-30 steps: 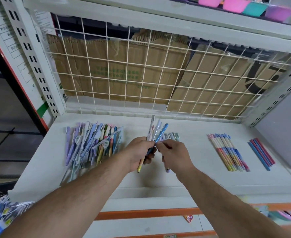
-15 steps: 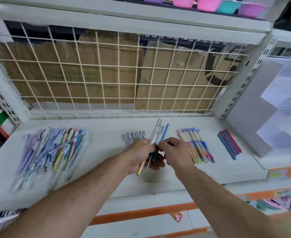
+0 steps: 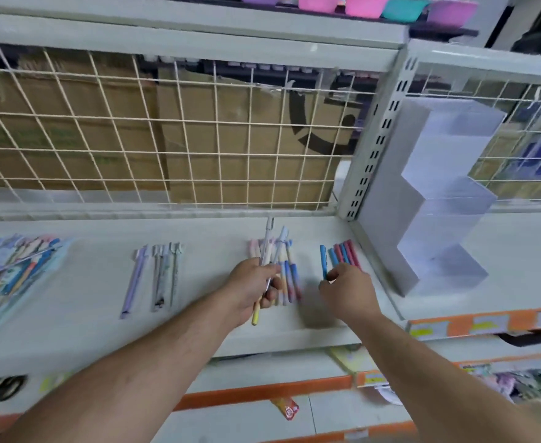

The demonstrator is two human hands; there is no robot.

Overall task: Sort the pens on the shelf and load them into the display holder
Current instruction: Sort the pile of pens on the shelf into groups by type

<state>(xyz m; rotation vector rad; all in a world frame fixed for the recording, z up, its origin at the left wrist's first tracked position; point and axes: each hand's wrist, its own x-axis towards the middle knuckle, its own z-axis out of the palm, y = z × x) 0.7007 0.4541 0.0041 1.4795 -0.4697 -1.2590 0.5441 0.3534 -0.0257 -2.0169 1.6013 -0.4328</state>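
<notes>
Holding a few pens (image 3: 267, 247) tight in my left hand (image 3: 253, 290), I pinch a blue pen (image 3: 323, 260) with my right hand (image 3: 350, 294), just beside the red and blue pens (image 3: 344, 251) lying on the shelf (image 3: 214, 270) near the display holder (image 3: 448, 199).

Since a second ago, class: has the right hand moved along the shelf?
Yes. The right hand went rightward with a blue pen, from the left hand's bundle to the red and blue pens.

mixed pen pile (image 3: 16, 270): blurred, cut by left edge.
held pens (image 3: 267, 251): middles hidden inside left hand (image 3: 253, 289).
pastel pens (image 3: 291, 279): partly behind left hand.
blue pen (image 3: 323, 260): lower tip hidden in right hand (image 3: 349, 292).
</notes>
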